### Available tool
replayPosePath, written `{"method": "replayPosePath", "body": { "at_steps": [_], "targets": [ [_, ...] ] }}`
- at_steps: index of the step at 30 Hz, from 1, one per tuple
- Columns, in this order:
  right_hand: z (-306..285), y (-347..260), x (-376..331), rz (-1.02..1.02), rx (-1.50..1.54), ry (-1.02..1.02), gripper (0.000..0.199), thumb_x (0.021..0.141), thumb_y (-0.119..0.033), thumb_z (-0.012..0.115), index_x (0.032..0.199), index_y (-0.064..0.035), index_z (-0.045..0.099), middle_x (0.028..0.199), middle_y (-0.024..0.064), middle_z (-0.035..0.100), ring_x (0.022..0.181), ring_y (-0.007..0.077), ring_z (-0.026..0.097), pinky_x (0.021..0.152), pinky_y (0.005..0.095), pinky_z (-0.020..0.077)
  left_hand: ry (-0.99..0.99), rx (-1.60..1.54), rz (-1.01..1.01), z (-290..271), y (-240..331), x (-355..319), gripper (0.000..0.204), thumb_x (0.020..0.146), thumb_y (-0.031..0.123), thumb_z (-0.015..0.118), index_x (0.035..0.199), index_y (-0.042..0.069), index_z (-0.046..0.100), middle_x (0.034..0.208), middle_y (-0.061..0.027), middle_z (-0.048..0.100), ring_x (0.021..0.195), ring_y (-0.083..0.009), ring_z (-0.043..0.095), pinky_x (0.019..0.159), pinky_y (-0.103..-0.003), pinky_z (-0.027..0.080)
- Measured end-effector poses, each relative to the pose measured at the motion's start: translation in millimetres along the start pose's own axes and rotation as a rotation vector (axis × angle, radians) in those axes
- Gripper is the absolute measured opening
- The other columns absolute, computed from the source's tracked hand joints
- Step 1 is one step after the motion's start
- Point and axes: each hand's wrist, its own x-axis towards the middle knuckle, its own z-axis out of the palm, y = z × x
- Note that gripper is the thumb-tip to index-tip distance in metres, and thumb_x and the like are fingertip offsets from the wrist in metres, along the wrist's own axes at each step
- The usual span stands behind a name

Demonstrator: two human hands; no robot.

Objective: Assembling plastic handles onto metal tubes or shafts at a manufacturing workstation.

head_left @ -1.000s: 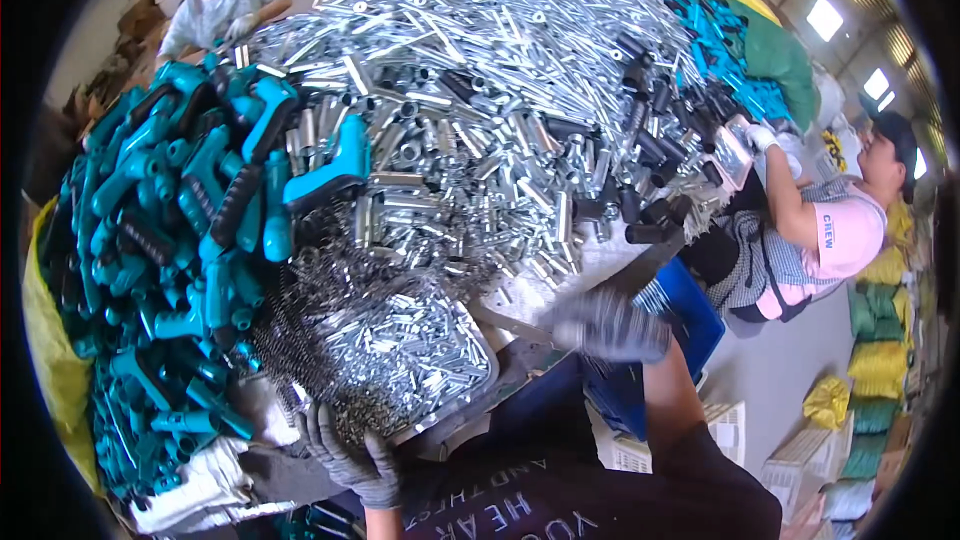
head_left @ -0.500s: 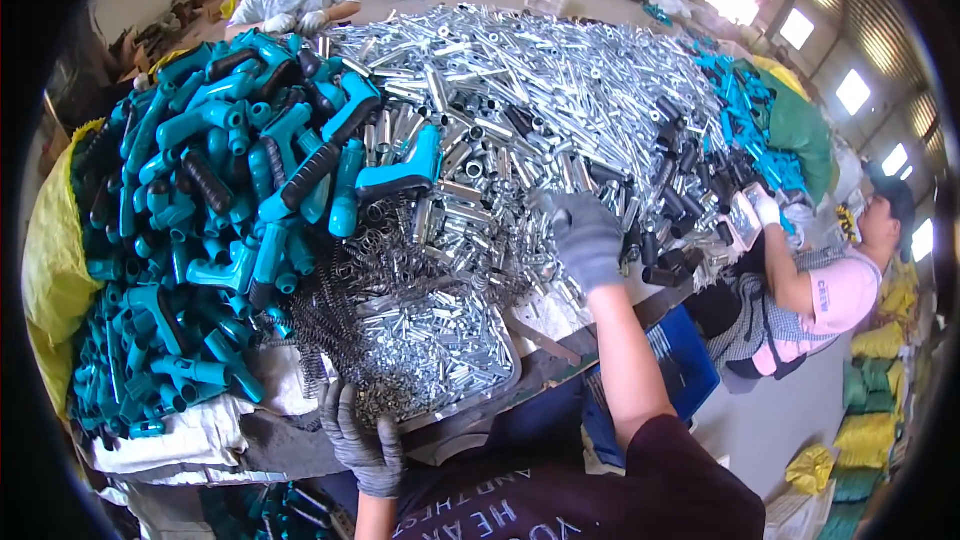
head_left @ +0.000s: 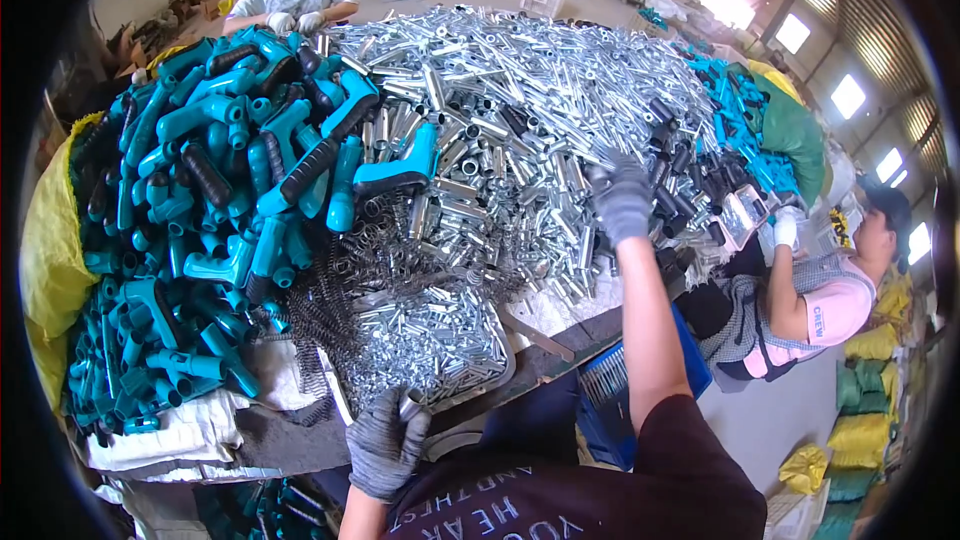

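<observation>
The right hand (head_left: 622, 198) is lying spread on the tubes (head_left: 520, 110); the left hand (head_left: 385, 440) is gripping a tube (head_left: 412, 406).

Both hands gloved: left hand (head_left: 385, 445) in a grey knit glove with a speckled dark weave and a ribbed cuff at the wrist; right hand (head_left: 622, 198) in the same grey knit glove, a bit darker on the fingers. Forearms bare between glove cuff and sleeve. Short-sleeved T-shirt (head_left: 600, 500), dark maroon-brown, with light printed lettering across the chest, seen upside down just right of the left hand's glove.
</observation>
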Motion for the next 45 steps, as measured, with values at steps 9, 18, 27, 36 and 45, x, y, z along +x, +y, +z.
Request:
{"method": "replayPosePath", "body": {
  "at_steps": [9, 18, 27, 36, 45],
  "targets": [
    [-44.0, 60.4, 15.8, -0.408, -0.821, 0.072, 0.026, 0.082, -0.025, 0.055, 0.098, -0.0088, 0.068, 0.095, 0.0166, 0.068, 0.090, 0.0362, 0.063, 0.082, 0.0428, 0.0497, -0.037, -0.102, -0.152, -6.6, 12.6, -6.6, 0.040, 0.085, 0.027, 0.068, 0.114, 0.001, 0.058, 0.084, -0.0195, 0.067, 0.077, -0.0374, 0.066, 0.067, -0.042, 0.052],
    [-24.3, -103.1, -185.3, 0.136, 0.609, -0.483, 0.031, 0.090, -0.032, 0.058, 0.098, -0.0030, 0.062, 0.080, 0.0022, 0.060, 0.071, 0.0120, 0.057, 0.064, 0.0279, 0.0462, -0.016, -0.575, -0.135, 9.2, -0.1, 11.7, 0.036, 0.093, 0.020, 0.058, 0.119, -0.004, 0.050, 0.096, -0.0125, 0.059, 0.087, -0.0213, 0.059, 0.081, -0.033, 0.047],
    [9.9, -116.0, -235.2, -0.120, 0.620, -1.044, 0.037, 0.079, -0.028, 0.075, 0.102, -0.0010, 0.063, 0.102, 0.0093, 0.066, 0.098, 0.0213, 0.063, 0.088, 0.0345, 0.0490, -0.178, -0.624, -0.200, -0.1, 6.0, 3.4, 0.039, 0.093, 0.021, 0.061, 0.124, -0.001, 0.052, 0.104, -0.0133, 0.062, 0.096, -0.0210, 0.061, 0.086, -0.034, 0.048],
    [16.1, -122.9, -264.3, -0.183, 0.694, -1.190, 0.051, 0.099, -0.038, 0.045, 0.129, 0.0027, 0.050, 0.126, 0.0207, 0.058, 0.121, 0.0305, 0.054, 0.103, 0.0373, 0.0399, -0.394, -0.855, -0.148, -14.2, 10.0, 9.3, 0.042, 0.096, 0.028, 0.058, 0.126, -0.001, 0.052, 0.118, -0.0119, 0.059, 0.109, -0.0213, 0.056, 0.092, -0.035, 0.047],
    [22.0, -113.8, -276.9, -0.101, 0.718, -1.164, 0.048, 0.094, -0.037, 0.059, 0.127, -0.0029, 0.054, 0.096, 0.0110, 0.065, 0.087, 0.0194, 0.062, 0.077, 0.0346, 0.0485, 0.269, -0.945, -0.144, -25.4, 32.1, 10.5, 0.051, 0.090, 0.032, 0.066, 0.125, 0.002, 0.043, 0.107, -0.0131, 0.062, 0.098, -0.0218, 0.062, 0.086, -0.033, 0.049]
  ]
}}
